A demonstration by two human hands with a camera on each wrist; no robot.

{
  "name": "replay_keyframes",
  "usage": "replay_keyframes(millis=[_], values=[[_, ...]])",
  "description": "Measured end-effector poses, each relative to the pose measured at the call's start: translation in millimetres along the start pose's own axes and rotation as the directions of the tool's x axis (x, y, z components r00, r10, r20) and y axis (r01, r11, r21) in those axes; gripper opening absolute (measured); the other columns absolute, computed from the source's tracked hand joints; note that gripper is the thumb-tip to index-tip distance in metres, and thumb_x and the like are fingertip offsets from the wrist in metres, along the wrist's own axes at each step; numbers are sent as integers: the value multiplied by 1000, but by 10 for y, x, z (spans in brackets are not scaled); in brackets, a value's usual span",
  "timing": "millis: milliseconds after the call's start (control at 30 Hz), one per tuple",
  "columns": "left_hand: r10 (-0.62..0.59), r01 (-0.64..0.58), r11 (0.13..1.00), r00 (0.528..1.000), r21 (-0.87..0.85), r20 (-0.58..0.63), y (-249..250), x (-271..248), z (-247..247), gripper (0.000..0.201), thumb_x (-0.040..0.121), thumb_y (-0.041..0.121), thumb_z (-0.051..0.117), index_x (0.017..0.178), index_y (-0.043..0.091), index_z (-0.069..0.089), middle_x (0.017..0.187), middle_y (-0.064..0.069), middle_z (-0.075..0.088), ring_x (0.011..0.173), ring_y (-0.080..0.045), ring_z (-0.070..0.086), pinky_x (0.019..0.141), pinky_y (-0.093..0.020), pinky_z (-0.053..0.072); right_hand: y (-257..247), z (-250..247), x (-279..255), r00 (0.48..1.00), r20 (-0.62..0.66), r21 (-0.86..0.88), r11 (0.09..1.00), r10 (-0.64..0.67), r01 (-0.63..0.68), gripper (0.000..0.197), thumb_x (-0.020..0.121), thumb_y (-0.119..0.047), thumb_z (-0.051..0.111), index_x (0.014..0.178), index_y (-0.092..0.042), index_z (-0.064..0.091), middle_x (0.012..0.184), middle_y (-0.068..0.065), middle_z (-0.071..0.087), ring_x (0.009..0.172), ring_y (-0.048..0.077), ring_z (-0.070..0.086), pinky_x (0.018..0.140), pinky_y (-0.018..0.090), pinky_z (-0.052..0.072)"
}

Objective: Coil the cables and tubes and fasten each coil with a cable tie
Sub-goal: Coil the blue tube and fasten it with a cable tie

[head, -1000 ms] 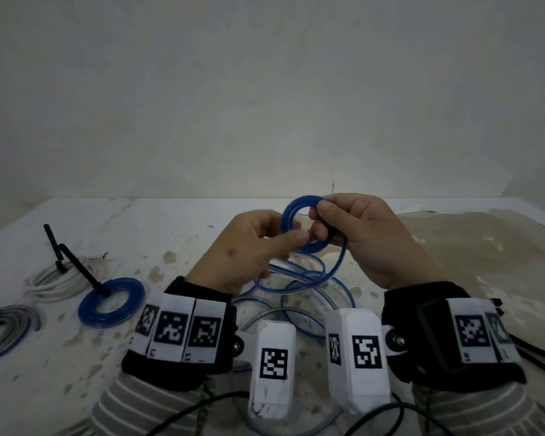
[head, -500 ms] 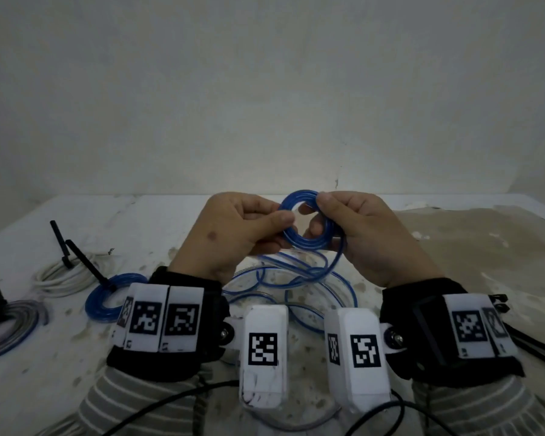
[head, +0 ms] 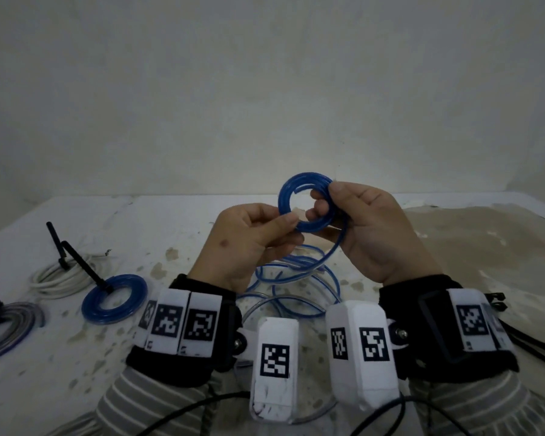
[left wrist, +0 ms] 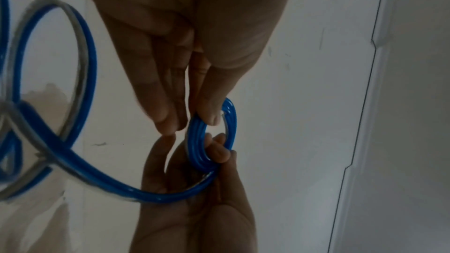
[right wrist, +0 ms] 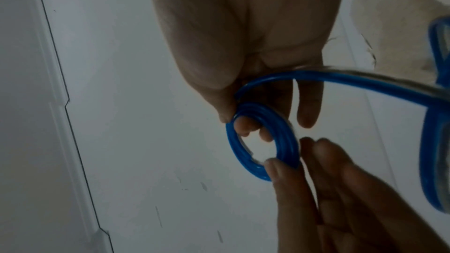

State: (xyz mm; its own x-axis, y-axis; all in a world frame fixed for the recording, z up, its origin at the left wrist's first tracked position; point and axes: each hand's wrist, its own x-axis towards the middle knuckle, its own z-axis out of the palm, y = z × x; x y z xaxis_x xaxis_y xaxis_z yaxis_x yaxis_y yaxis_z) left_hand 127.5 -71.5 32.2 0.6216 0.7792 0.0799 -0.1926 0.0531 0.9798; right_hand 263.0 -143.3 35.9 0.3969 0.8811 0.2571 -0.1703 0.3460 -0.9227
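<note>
A small blue tube coil (head: 285, 196) of several turns is held in the air between my two hands. My right hand (head: 326, 199) grips its right side, thumb on the rim and fingertips through the hole (right wrist: 235, 122). My left hand (head: 293, 226) pinches the coil's lower left edge (left wrist: 194, 118). The rest of the blue tube (head: 296, 278) trails from the coil (right wrist: 284, 141) under my right palm and lies in loose loops on the table below my hands. The trailing tube (left wrist: 97, 176) runs off to the left in the left wrist view.
Three tied coils lie at the left of the white table (head: 202, 221): a blue tube coil (head: 114, 298), a white cable coil (head: 60, 275) and a grey coil (head: 4, 328), each with a black tie sticking up. Black cable ties (head: 497, 302) lie at the right.
Both hands have lifted the coil higher and turned it more face-on to the head camera. My left hand has shifted its pinch to the coil's lower left edge.
</note>
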Motion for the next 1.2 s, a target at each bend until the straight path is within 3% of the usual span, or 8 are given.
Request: replay_keyframes(millis=[133, 267, 433, 567, 800, 967, 1100, 1200], values=[[-2, -15, 964, 998, 266, 63, -2, -12, -39, 4, 77, 9, 69, 80, 11, 67, 72, -3, 68, 63, -8, 66, 59, -22, 56, 0, -22, 2, 1000, 0, -204, 979, -8, 8, 27, 96, -11, 43, 78, -6, 63, 52, -3, 56, 56, 12, 56, 65, 27, 51], [74, -104, 956, 990, 275, 119, 77, -18, -88, 18, 76, 5, 68, 91, 14, 68, 80, -6, 72, 69, -13, 67, 63, -24, 56, -25, 0, -55, 993, 118, -522, 852, 24, 42, 31, 95, -11, 47, 71, -14, 65, 53, -4, 56, 56, 11, 54, 61, 22, 48], [-3, -76, 929, 977, 363, 211, 157, -84, -135, 16, 71, 12, 71, 87, 15, 73, 73, -8, 74, 65, -13, 69, 60, -22, 56, -114, 14, -107, 978, 205, -696, 707, 27, 126, 27, 93, -15, 50, 77, -9, 70, 58, -1, 59, 61, 18, 51, 65, 34, 43], [-18, -102, 909, 959, 405, 282, 190, -117, -65, 22, 71, 10, 74, 89, 22, 73, 76, -13, 74, 67, -14, 69, 59, -21, 56, -141, 41, -122, 984, 176, -584, 800, -37, 135, 21, 92, -10, 52, 82, -7, 70, 67, 18, 62, 61, 14, 55, 62, 21, 48], [28, -111, 896, 981, 429, 194, 116, -80, -68, 10, 75, 7, 72, 85, 10, 72, 73, -12, 73, 64, -13, 68, 56, -18, 54, -15, 72, -60, 997, 74, -417, 907, -36, 63, 12, 91, -10, 54, 88, -6, 65, 55, -1, 62, 51, 7, 56, 55, 16, 48], [35, -40, 993, 998, 112, 48, 128, -47, -63, 3, 80, 7, 65, 81, 9, 67, 63, -2, 71, 59, -9, 67, 52, -17, 53, -59, -5, -44, 995, 93, -207, 977, -28, 47, 22, 89, -18, 47, 91, -5, 64, 59, -1, 61, 57, 10, 57, 58, 21, 50], [-34, 35, 994, 999, -104, 19, 120, -8, -34, 4, 80, 9, 62, 81, 8, 65, 65, -1, 70, 59, -9, 67, 53, -17, 53, -54, 38, -56, 988, 135, -73, 994, -69, 80, 29, 79, -23, 48, 96, -6, 64, 64, 0, 65, 64, 12, 64, 66, 21, 53], [-39, 38, 983, 999, -177, -2, 118, 10, -45, 4, 79, 10, 62, 79, 8, 64, 62, 0, 68, 56, -9, 66, 53, -17, 53, -38, 79, -60, 984, 129, -82, 987, -125, 136, 23, 86, -15, 47, 102, -10, 64, 70, 1, 67, 71, 14, 65, 72, 24, 55]])
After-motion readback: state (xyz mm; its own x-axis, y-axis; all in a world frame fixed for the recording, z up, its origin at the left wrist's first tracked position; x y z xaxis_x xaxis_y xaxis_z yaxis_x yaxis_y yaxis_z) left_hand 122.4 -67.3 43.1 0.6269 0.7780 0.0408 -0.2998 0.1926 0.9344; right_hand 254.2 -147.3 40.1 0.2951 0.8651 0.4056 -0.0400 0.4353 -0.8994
